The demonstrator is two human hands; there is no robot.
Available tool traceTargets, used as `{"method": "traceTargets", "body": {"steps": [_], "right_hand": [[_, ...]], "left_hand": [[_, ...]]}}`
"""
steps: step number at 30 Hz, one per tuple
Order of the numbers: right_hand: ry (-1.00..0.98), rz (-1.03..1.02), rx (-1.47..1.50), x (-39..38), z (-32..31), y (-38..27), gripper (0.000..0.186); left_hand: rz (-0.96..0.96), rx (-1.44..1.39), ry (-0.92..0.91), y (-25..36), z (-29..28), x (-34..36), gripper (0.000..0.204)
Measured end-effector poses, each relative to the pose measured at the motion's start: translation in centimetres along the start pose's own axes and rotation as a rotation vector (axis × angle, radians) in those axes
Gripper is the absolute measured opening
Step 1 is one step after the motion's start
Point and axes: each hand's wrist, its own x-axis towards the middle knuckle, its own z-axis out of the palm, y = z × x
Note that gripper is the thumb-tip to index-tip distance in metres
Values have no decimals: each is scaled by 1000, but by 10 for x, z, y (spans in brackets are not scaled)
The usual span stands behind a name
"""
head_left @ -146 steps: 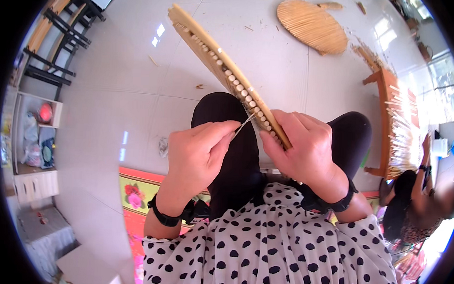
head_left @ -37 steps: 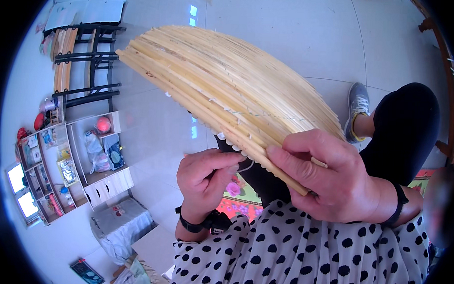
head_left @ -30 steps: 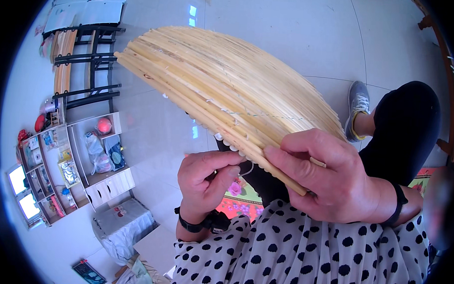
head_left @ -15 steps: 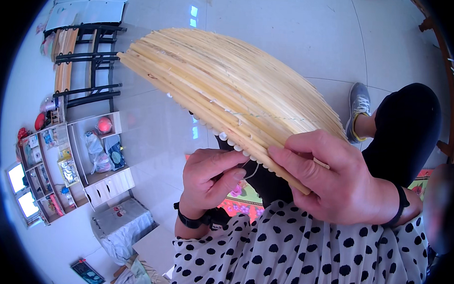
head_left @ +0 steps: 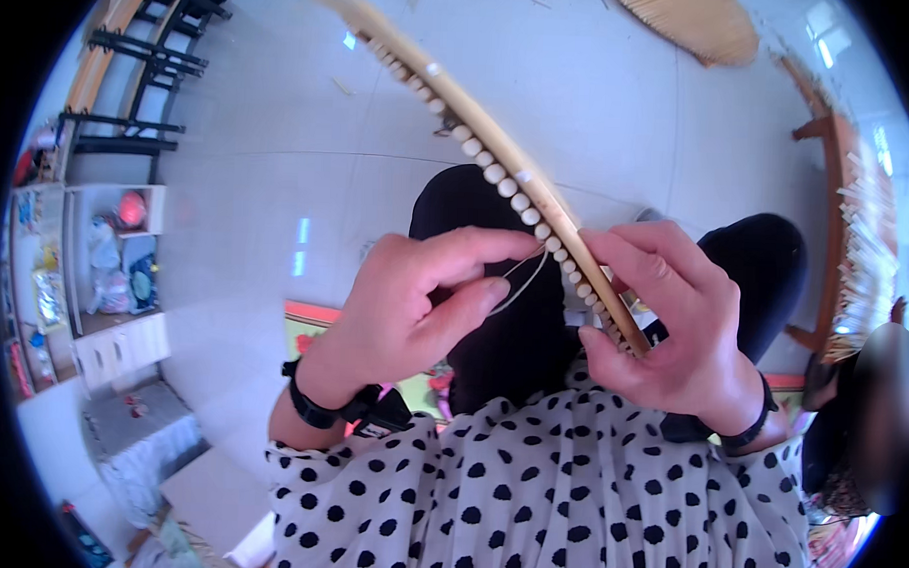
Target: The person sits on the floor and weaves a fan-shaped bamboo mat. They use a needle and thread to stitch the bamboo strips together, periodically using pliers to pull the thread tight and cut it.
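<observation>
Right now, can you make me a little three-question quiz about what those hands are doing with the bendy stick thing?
1. True or false: the right hand grips the lower end of the curved bamboo piece.
2. What does the left hand pinch? A) scissors B) thin thread C) a cup
3. Fill in: a row of small pale ___ runs along the piece's edge.

Key: 1 true; 2 B; 3 beads.
</observation>
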Motion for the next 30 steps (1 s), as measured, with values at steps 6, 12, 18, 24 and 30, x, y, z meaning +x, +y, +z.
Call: {"method": "traceTargets", "body": {"steps": [6, 12, 18, 24, 30], "right_hand": [[56, 71, -260, 22, 0, -12, 28], [127, 132, -447, 28, 9, -19, 21], [101, 128, -497, 36, 11, -19, 17], [80, 86, -540, 43, 12, -21, 14], [105, 71, -560, 45, 16, -22, 13]], "left_hand": [[145, -129, 48, -10, 9, 16, 26], [169, -206, 144, -15, 17, 22, 20], [191, -153, 163, -15, 13, 22, 19], [253, -109, 237, -25, 15, 21, 16], [212, -115, 228, -24, 11, 16, 8]]}}
